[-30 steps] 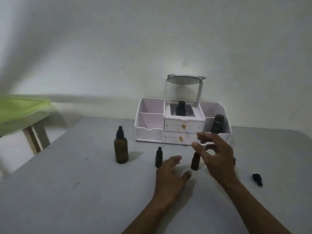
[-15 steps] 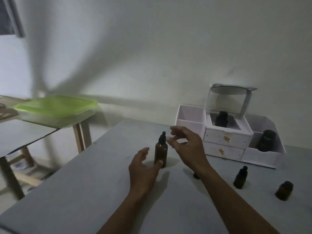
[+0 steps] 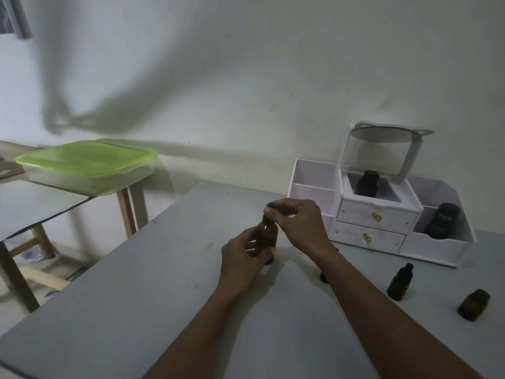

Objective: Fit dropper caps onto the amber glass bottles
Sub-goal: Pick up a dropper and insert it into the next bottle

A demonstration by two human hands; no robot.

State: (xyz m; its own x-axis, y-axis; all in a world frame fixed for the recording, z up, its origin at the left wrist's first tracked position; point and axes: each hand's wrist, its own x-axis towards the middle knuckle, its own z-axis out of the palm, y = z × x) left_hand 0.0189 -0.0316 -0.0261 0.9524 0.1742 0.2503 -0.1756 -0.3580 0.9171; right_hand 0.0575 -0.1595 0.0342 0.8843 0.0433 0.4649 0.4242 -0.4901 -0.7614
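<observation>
a grey tabletop (image 3: 136, 310) fills the lower view, its near left corner cut by the frame edge. behind it a pale wall (image 3: 246, 77) carries broad soft shadows. to the left stands a wooden-legged side table (image 3: 41, 203) bearing a clear box with a green lid (image 3: 87, 160). at the far right of the grey top, against the wall, sits a white organiser (image 3: 379, 222) with two drawers and a tilted mirror (image 3: 382, 132). one dark bottle (image 3: 367, 181) stands in its middle well and a second dark bottle (image 3: 442, 220) in its right compartment. the light is dim. the right forearm hides most of a small dark thing (image 3: 323, 277) on the table, and i cannot tell what it is. near the right edge stand a small capped bottle (image 3: 400, 281) and a squat bottle (image 3: 474, 305) whose top is hard to make out. mid-table, the large amber bottle (image 3: 266, 236) is upright, long axis vertical, neck up. the left hand (image 3: 243, 258) wraps its body, covering the lower side. the right hand (image 3: 297, 225) pinches the dropper cap (image 3: 265, 219) on the neck from above, fingertips hiding its bulb.
</observation>
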